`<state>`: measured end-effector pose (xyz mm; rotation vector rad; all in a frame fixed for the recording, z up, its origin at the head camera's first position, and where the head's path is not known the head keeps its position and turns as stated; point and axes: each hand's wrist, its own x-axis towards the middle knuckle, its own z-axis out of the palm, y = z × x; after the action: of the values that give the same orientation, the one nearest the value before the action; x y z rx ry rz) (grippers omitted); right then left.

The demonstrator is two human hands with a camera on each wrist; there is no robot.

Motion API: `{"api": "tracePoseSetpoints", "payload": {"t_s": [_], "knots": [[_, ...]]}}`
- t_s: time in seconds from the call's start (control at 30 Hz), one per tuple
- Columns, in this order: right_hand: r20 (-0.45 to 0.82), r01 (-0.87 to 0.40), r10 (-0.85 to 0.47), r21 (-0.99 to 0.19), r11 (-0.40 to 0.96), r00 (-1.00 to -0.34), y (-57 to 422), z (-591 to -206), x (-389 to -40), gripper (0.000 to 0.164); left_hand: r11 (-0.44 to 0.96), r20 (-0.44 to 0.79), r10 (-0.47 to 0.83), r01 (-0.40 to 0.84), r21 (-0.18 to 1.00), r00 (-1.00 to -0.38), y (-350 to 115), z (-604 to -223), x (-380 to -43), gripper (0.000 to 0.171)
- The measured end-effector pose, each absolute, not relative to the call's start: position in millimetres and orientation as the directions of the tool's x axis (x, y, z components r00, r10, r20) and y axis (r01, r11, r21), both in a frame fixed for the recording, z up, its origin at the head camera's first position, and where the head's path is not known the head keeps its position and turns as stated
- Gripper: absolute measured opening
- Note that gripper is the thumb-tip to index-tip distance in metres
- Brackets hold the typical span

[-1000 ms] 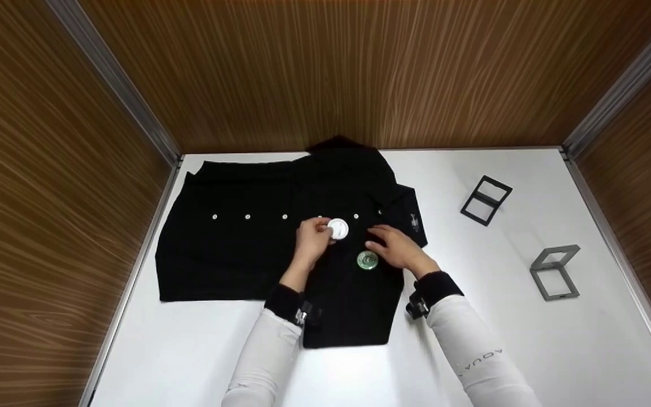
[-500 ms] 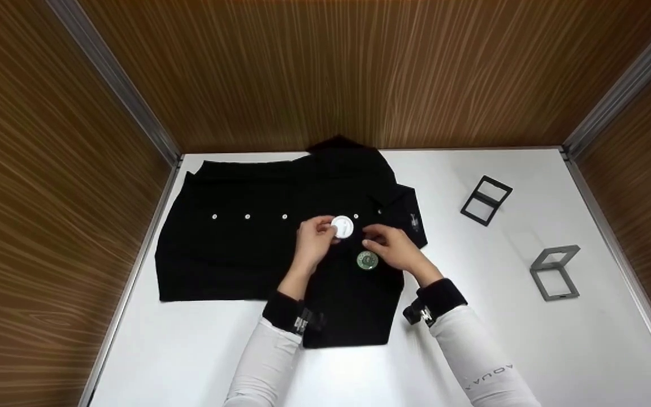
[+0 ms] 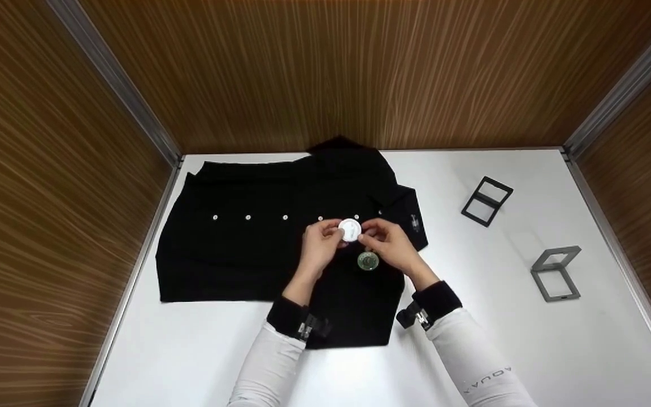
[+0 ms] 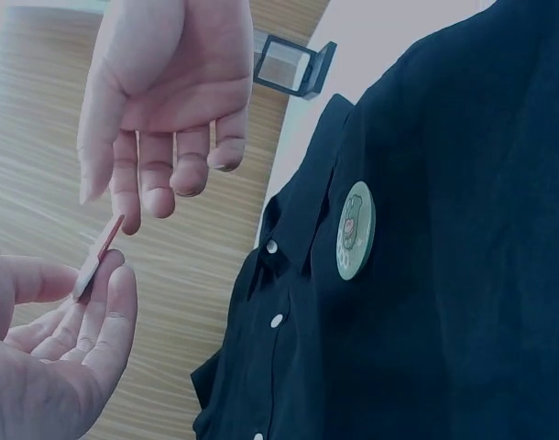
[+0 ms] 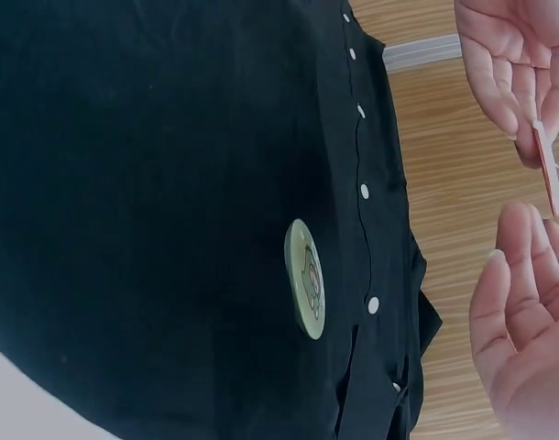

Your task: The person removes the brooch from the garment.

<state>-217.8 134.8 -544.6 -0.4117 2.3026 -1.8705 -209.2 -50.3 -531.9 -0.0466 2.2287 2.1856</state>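
Note:
In the head view a black button-up shirt [image 3: 235,254] lies spread out. Above its chest my left hand [image 3: 319,246] pinches a round pin badge [image 3: 350,230], its white back turned up. The left wrist view shows that badge [image 4: 98,258] edge-on between thumb and fingers. My right hand [image 3: 393,246] is at the badge's right edge, and in the right wrist view its fingers [image 5: 522,247] are extended, tips just short of the rim. A second badge, green with a cartoon figure [image 5: 307,280], sits on the shirt front, below the hands in the head view.
On the white table [image 3: 461,339], right of the shirt, lie a black two-window frame [image 3: 487,199] and a grey hinged frame [image 3: 549,268] standing partly unfolded. Wood-grain panels [image 3: 337,73] enclose the table at the back and both sides.
My left hand has carried the white-backed badge slightly to the right, toward my right hand. The right hand has shifted a little left to the badge's edge. The green badge has stayed put.

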Motion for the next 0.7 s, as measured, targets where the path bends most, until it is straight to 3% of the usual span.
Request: {"api": "tracePoseSetpoints", "payload": {"t_s": [0.27,0.7], "knots": [[0.049,-0.086,-0.261,-0.987,0.134,-0.964,127.2,-513.4,-203.5,0.025,0.001,-0.028,0.012,-0.028,1.000,-1.000,-48.0,-533.0,-207.8,0.025],[0.072,-0.103,-0.210,-0.984,0.145,-0.975,123.5,-510.5,-202.0,0.021,0.004,-0.018,0.032,-0.018,1.000,-0.999,-44.8,-532.6,-205.9,0.022]]}}
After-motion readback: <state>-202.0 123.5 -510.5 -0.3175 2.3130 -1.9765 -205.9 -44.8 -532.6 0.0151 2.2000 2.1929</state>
